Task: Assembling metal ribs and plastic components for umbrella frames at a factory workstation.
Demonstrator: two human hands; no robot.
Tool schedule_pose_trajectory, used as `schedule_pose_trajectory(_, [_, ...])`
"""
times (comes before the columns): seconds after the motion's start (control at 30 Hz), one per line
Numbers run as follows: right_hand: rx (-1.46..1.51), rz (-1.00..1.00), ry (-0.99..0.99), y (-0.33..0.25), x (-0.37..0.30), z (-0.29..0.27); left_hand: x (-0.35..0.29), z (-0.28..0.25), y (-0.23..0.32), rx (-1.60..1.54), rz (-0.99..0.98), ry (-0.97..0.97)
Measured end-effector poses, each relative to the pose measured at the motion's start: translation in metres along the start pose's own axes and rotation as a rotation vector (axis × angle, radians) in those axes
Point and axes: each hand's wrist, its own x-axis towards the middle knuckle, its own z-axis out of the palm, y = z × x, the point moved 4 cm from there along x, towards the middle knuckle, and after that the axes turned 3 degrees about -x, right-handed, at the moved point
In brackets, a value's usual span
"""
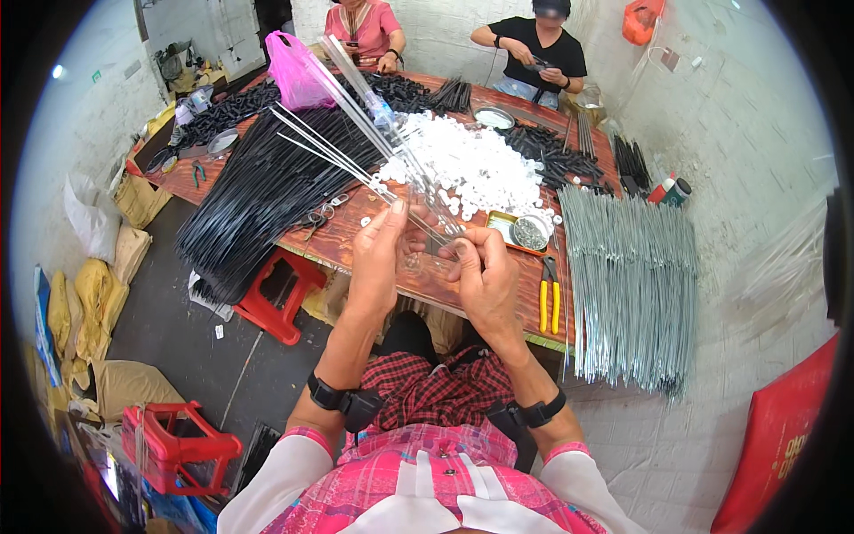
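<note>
My left hand (378,254) is closed around a few thin, pale metal rods (334,153), which slant from the upper left down across both hands. My right hand (485,271) pinches near their lower ends; exactly what sits between those fingertips is hard to make out. Just behind the hands, long clear plastic strips or sleeves (360,102) run down from the upper left, partly covered by my fingers. A big heap of small white plastic discs (471,165) spreads over the wooden table (427,289) beyond.
Black rods (280,169) lie at left near scissors (327,211) and a pink bag (298,71). Yellow-handled pliers (550,298), a small tray (503,222) and silver wires (632,285) are at right. Two people (543,53) sit across. Red stools (280,298) stand at left.
</note>
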Motion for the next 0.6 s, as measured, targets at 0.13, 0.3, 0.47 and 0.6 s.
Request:
schedule_pose_trajectory(0.13, [0.114,0.131,-0.026,0.003,0.002,0.001,-0.001,0.000,0.000,-0.089,-0.059,-0.084])
schedule_pose_trajectory(0.3, [0.231,0.217,-0.030,0.012,0.004,0.000,0.003,0.001,-0.006,-0.049,-0.039,-0.085])
schedule_pose_trajectory(0.47, [0.372,0.222,0.058,0.009,0.007,-0.004,0.006,0.002,0.003,-0.005,0.159,0.001])
schedule_pose_trajectory(0.6, [0.332,0.070,0.086,-0.014,0.002,-0.031,-0.004,0.016,0.066,0.110,0.486,-0.064])
